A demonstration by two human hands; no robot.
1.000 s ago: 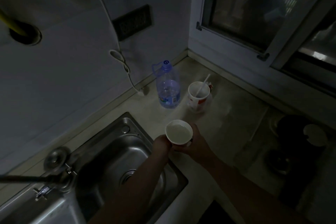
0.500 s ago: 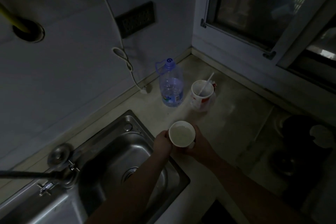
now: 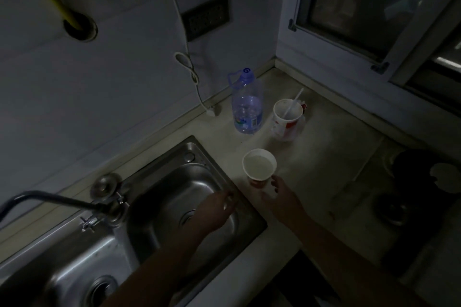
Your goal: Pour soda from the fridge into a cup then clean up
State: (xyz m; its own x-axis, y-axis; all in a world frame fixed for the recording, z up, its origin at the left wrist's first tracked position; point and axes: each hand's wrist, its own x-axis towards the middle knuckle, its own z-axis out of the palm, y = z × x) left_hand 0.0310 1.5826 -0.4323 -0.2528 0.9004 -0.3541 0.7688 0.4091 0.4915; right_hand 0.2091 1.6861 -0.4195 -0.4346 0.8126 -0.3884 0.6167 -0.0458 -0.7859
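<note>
A white paper cup (image 3: 259, 166) with pale liquid in it stands on the counter just right of the sink. My right hand (image 3: 282, 197) is at its lower right side, thumb and fingers curled against the cup's base. My left hand (image 3: 217, 208) hovers over the sink's right rim, away from the cup, with its fingers loosely bent and nothing in it. The light is dim, so the exact finger contact on the cup is hard to make out.
A clear water bottle with a blue cap (image 3: 245, 104) and a red-and-white cup with a straw (image 3: 287, 117) stand behind the paper cup. The steel sink (image 3: 159, 182) and its tap (image 3: 62, 200) are on the left. A dark stove (image 3: 411, 194) is at the right. A cable (image 3: 189, 67) hangs down the wall.
The cup has gone from both hands above the sink's edge to the counter. My left hand has let go and drawn back over the sink.
</note>
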